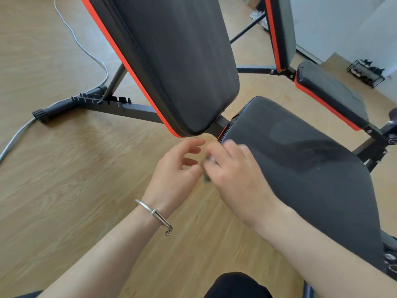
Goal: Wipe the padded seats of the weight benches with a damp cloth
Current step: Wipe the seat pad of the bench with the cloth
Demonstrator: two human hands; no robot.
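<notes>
The near bench's black padded seat (300,160) with an orange edge lies at the right, with damp streaks across it. Its raised black backrest (180,67) leans up at the centre. My right hand (234,173), blurred, sits at the seat's left edge with its fingers curled round a small greenish cloth (206,176), of which only a sliver shows. My left hand (178,168), a silver bracelet on its wrist, hovers just left of the cloth with fingers spread and relaxed, close to it. A second bench's seat (330,95) and backrest (281,33) stand behind at the right.
The near bench's black steel frame (111,104) with its notched adjuster runs along the wooden floor at the left. A white cable (86,46) snakes over the floor to the frame's foot. A low shoe rack (366,73) stands by the white wall at the far right.
</notes>
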